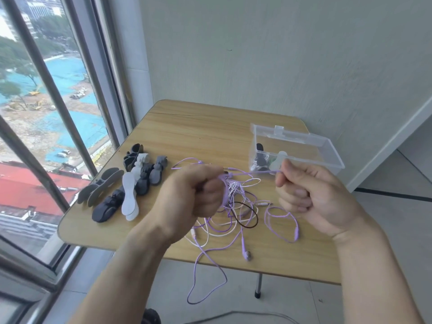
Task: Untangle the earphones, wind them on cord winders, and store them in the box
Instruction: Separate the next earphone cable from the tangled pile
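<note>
A wooden table [187,127] by a window [46,113] holds cord winders [131,183] and a clear box [304,146]; the left hand [194,192] and right hand [311,195] pinch a taut purple earphone cord [252,173].

the purple earphone cord [253,172] stretched between the two gripping hands looks like thin, smooth, slightly glossy plastic, as do the white cords [211,226] tangled below the grip. left of the grip, the cord winders [131,183] look matt and rubbery, in black, grey and white. just beyond the right hand, the box [304,146] is clear glossy plastic. the table [198,127] shows smooth pale wood grain.
</note>
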A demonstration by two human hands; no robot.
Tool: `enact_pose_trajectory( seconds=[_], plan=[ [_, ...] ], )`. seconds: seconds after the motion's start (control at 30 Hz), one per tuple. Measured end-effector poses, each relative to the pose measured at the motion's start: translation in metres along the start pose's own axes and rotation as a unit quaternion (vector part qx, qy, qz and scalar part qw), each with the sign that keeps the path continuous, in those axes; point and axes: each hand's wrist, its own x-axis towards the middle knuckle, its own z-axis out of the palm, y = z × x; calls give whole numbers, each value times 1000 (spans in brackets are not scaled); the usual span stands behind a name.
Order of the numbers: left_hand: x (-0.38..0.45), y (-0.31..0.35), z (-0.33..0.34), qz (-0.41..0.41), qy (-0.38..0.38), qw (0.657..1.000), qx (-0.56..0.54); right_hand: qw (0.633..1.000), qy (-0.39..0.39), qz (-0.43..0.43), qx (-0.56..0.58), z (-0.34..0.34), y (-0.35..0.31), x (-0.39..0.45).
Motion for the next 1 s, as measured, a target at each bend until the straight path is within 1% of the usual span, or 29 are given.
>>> enact_pose_trajectory(
  seconds=[0.07, 0.1, 0.13, 0.2, 0.27, 0.33, 0.4, 0.47, 0.5, 0.57, 0.63, 0.7, 0.8, 0.83, 0.9, 0.93, 1.0],
  plan=[
    [0, 4, -3, 2, 0, 992, -124, 997, 26, 26, -71, -1, 1, -2],
    [0, 5, -5, 9, -3, 987, -160, 992, 32, 47, -112, 2, 1, -2],
    [0, 6, -6, 19, -7, 984, -177, 986, 27, 68, -149, 4, 2, -2],
    [2, 5, -7, 47, -11, 986, -160, 972, -14, 107, -211, 12, 3, -3],
    [4, 0, -5, 67, 4, 993, -99, 956, -65, 137, -250, 22, 3, -4],
    [5, -7, -3, 85, 30, 995, 31, 940, -113, 150, -284, 31, 5, -4],
    [6, -15, -4, 102, 49, 973, 200, 928, -146, 156, -306, 37, 6, -4],
    [8, -24, -6, 109, 38, 940, 321, 923, -166, 156, -310, 38, 6, -5],
    [8, -27, -7, 109, 29, 926, 361, 924, -171, 151, -305, 38, 6, -5],
    [6, -29, -5, 110, 12, 906, 408, 939, -166, 126, -274, 35, 5, -5],
    [4, -29, -1, 92, -2, 902, 422, 960, -134, 93, -226, 29, 6, -4],
    [3, -25, 0, 55, -24, 911, 408, 981, -82, 58, -167, 20, 6, -3],
    [-3, -15, 4, 18, -70, 943, 325, 996, -24, 5, -89, 7, 5, -2],
    [-3, -13, 5, 10, -76, 952, 296, 997, -15, -3, -80, 5, 5, -2],
    [-3, -11, 6, -7, -56, 971, 234, 997, -8, -8, -79, 3, 7, -2],
    [-2, -11, 7, -14, -41, 980, 196, 996, -3, -4, -86, 3, 8, -2],
    [-1, -10, 6, -15, -37, 992, 121, 993, 4, 12, -119, 4, 11, -1]
  ],
)
